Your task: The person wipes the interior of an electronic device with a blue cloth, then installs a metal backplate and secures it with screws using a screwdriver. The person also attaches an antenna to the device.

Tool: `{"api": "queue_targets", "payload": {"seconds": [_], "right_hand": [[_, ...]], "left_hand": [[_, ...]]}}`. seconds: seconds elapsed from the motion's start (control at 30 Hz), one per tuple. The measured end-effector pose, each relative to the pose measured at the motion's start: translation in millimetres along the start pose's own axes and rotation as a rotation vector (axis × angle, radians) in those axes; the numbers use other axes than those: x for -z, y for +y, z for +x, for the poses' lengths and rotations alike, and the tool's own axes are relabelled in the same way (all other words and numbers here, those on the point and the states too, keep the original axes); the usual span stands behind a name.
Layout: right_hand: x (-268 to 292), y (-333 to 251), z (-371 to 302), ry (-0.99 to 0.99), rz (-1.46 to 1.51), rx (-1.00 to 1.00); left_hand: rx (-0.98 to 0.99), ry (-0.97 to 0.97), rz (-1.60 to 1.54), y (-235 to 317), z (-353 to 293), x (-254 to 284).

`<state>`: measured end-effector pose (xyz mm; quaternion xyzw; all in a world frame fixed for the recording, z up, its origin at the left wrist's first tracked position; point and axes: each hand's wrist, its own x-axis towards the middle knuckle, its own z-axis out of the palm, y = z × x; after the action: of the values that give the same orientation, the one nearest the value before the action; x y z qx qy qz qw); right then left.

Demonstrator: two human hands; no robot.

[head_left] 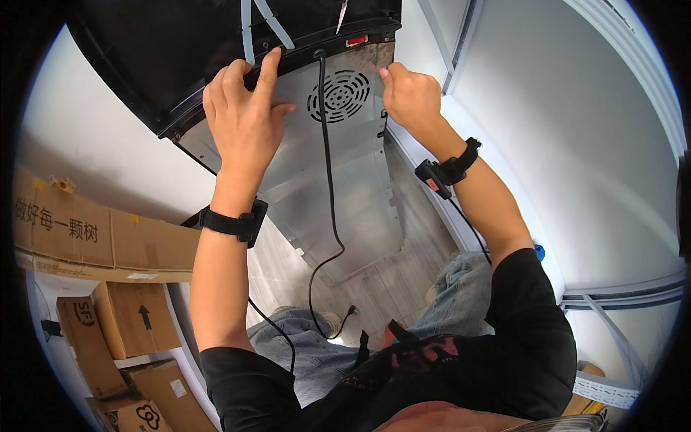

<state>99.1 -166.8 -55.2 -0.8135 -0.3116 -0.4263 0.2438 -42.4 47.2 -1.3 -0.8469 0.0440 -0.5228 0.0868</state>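
Observation:
A black appliance top [165,57] with a grey metal back panel [331,194] below it stands in front of me. My left hand [241,108] lies across the black rim, its fingers reaching over the edge and its thumb held out to the side. At the panel's upper right edge, my right hand [412,92] is closed, with thumb and index finger pinched against that edge; its other fingers are curled under. Between the hands are a round slotted vent [338,96], a red switch [356,41] and a black power cord [329,158]. Two pale blue tubes [273,25] rise beside my left hand.
The cord hangs to the floor, its plug [351,310] near my legs. Cardboard boxes [137,317] are stacked on shelving at left, under a long carton [108,237]. White panels with metal framing [576,158] stand close on the right. Each wrist wears a strapped device with a cable.

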Motion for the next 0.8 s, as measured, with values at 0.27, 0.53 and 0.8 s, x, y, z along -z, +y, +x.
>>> {"api": "queue_targets", "payload": {"seconds": [0.27, 0.53, 0.8], "right_hand": [[-5, -20, -1, -0.037, 0.272, -0.447], [-3, -27, -5, -0.151, 0.755, -0.752], [-4, -29, -8, -0.142, 0.951, -0.826]], "left_hand": [[-0.018, 0.020, -0.035, -5, -3, -3], [-0.005, -0.005, -0.034, -4, -7, -1], [0.000, -0.019, -0.083, -8, -10, -3]]}}
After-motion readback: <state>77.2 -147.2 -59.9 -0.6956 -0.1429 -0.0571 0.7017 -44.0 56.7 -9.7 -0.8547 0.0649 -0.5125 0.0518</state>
